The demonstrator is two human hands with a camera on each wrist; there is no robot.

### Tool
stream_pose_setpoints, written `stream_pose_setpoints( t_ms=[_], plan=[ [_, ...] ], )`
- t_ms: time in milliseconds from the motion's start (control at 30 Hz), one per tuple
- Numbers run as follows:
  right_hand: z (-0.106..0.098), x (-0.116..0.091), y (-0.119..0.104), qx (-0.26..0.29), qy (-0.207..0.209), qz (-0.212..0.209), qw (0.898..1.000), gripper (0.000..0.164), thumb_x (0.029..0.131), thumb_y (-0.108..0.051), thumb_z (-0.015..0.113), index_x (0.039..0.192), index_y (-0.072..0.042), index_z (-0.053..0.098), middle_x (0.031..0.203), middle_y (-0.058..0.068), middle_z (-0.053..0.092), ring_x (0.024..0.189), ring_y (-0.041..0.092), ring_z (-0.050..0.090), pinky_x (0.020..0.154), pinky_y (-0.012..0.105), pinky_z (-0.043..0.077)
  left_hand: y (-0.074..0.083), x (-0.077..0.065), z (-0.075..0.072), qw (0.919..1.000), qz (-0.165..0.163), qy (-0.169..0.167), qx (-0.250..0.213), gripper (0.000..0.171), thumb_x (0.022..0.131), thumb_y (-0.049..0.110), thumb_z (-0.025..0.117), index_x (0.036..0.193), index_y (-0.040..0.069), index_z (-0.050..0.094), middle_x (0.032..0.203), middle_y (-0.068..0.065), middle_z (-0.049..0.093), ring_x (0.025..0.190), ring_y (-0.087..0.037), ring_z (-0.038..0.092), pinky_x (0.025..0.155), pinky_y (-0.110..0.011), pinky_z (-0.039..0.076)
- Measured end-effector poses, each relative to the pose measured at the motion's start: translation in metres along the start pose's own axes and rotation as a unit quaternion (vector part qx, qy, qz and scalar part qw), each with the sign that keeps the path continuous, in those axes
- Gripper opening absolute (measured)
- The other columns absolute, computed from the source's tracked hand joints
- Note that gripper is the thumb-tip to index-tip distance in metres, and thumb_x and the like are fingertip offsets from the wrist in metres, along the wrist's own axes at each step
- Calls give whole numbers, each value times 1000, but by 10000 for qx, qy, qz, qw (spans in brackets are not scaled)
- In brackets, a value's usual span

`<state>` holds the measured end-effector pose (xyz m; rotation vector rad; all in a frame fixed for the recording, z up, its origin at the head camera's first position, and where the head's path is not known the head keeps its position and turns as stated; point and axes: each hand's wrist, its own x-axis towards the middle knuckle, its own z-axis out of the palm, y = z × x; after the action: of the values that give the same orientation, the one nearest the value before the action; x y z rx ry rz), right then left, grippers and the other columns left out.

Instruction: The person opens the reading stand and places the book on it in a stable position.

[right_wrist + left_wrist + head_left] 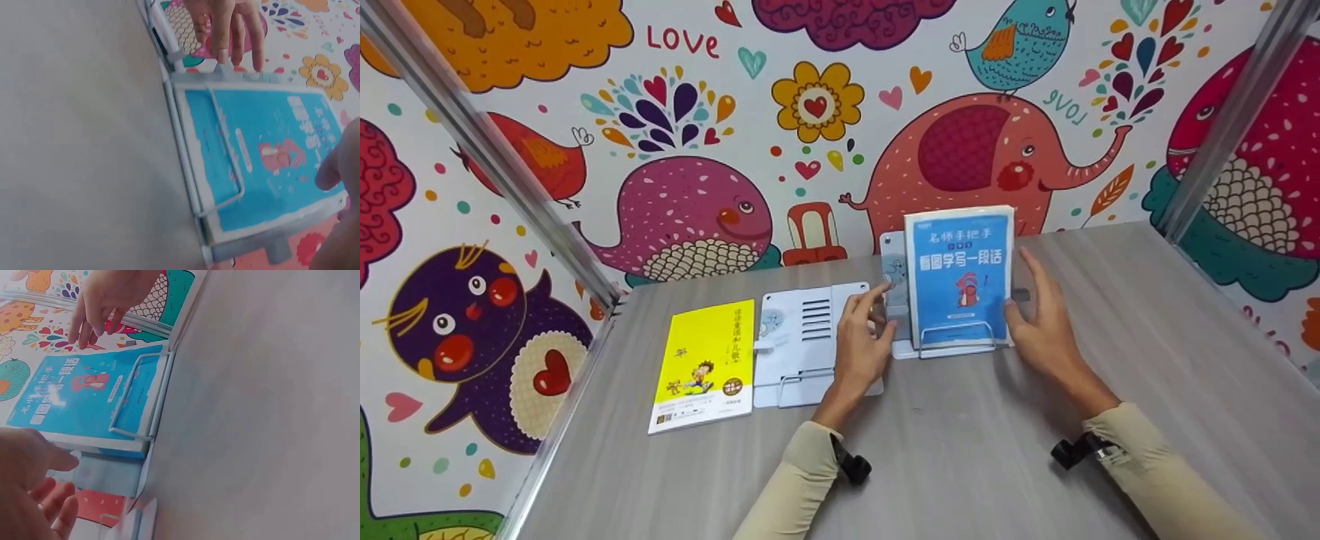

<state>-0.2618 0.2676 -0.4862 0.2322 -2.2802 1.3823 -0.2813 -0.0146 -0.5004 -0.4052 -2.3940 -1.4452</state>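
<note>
A blue book (960, 285) with white Chinese lettering and a small red animal stands on a white book stand (894, 300), leaning back. A wire holder (121, 399) crosses the lower front of its cover. My left hand (864, 345) is beside the stand's left edge, fingers loosely bent and nothing in its grasp. On the other side, my right hand (1046, 337) has its fingers extended along the book's right edge, the thumb close to the cover. In the right wrist view, that thumb (332, 169) overlaps the cover.
A second white stand (799, 330) with slots lies low to the left, partly behind my left hand. Next to it is a yellow book (709, 367) with a cartoon child. The grey table (945, 465) meets a patterned wall (825, 172) at the back, with metal posts (1237, 120) at the sides.
</note>
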Motion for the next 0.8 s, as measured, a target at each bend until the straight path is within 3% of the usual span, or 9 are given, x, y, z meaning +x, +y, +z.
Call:
stream_pose_setpoints(
  t_ms=[100, 200, 300, 433, 633, 800],
  plan=[
    [4, -2, -10, 60, 333, -198, 9992, 78, 101, -2, 67, 169, -21, 34, 175, 4, 35, 162, 29, 31, 129, 66, 31, -3, -3, -12, 10000, -83, -22, 19, 58, 98, 2, 77, 151, 20, 62, 133, -12, 67, 99, -18, 67, 89, -38, 63],
    [10, -5, -21, 114, 398, -404, 9983, 71, 99, 2, 67, 164, -13, 43, 169, 5, 44, 155, 21, 40, 125, 55, 40, -8, -6, -25, 9999, -90, -41, 112, 49, 99, 4, 76, 145, 16, 66, 129, -12, 70, 100, -20, 69, 89, -42, 63],
    [18, -10, -32, 259, 209, -592, 9977, 65, 98, 6, 68, 159, -9, 49, 164, 8, 50, 151, 19, 46, 122, 35, 43, -14, -10, -41, 9996, -84, -60, 262, 39, 100, 6, 75, 138, 14, 70, 125, -12, 72, 100, -21, 70, 88, -45, 62],
    [31, -17, -40, 617, -235, -679, 9955, 60, 98, 8, 68, 154, -7, 54, 160, 12, 53, 150, 20, 49, 118, 21, 44, -25, -19, -63, 9985, -197, -8, 504, 33, 100, 8, 75, 133, 12, 72, 125, -11, 73, 103, -22, 70, 89, -44, 61],
    [52, -23, -46, 790, -760, -650, 9918, 51, 100, 7, 66, 150, -5, 58, 155, 12, 58, 146, 19, 55, 119, 36, 50, -40, -34, -91, 9941, -368, 321, 967, 29, 98, 6, 78, 127, 10, 76, 124, -8, 75, 110, -28, 69, 94, -43, 59],
    [69, -26, -49, 901, -1045, -647, 9883, 47, 101, 7, 65, 146, -3, 60, 148, 14, 63, 140, 28, 62, 114, 53, 53, -48, -46, -108, 9907, -632, 297, 1169, 26, 97, 6, 79, 122, 13, 77, 122, -6, 74, 110, -27, 67, 97, -40, 58]
  ],
)
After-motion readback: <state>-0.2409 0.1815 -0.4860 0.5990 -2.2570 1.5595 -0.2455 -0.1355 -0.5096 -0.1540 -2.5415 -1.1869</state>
